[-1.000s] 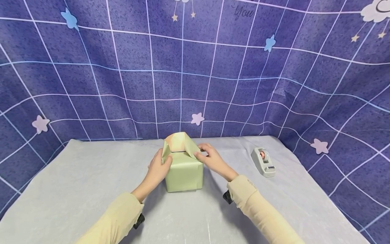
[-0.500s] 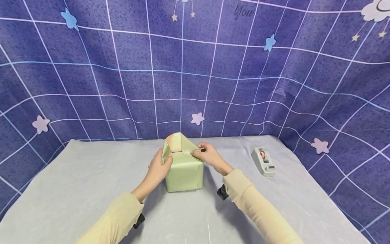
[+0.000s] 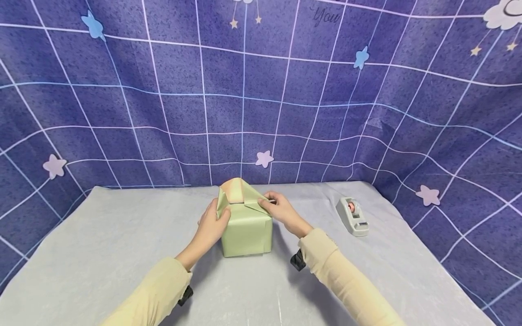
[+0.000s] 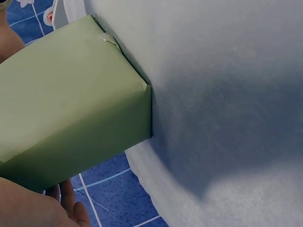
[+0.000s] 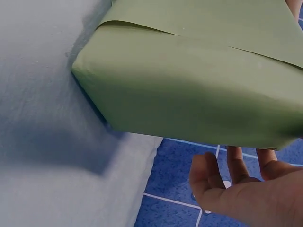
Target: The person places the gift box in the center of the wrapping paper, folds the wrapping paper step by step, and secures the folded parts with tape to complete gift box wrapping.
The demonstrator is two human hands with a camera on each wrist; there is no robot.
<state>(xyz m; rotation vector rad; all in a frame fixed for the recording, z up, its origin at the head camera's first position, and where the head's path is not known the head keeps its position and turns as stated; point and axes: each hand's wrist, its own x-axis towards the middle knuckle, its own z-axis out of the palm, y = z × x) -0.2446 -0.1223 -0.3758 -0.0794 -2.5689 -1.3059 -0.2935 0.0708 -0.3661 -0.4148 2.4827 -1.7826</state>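
A box wrapped in light green paper [image 3: 246,236] stands on the table, its paper raised at the top. The back flap [image 3: 234,190] sticks up with a paler inner side, and the right flap [image 3: 250,197] is folded inward. My left hand [image 3: 213,222] holds the box's left top edge, thumb at the front and fingers along the side. At the right top edge, my right hand [image 3: 283,212] pinches the folded paper with thumb and fingers. From the right wrist, the wrapped side [image 5: 180,99] shows a long paper seam above my curled fingers [image 5: 236,163].
A grey-white tape dispenser [image 3: 353,218] stands at the right of the table, with a small roll in it. A pale cloth [image 3: 122,235] covers the table. Behind it hangs a blue curtain [image 3: 179,113] with grid lines and stars.
My right hand has moved a little left, folding the right flap inward over the top, then eased slightly back. The left hand and the box have stayed in place.
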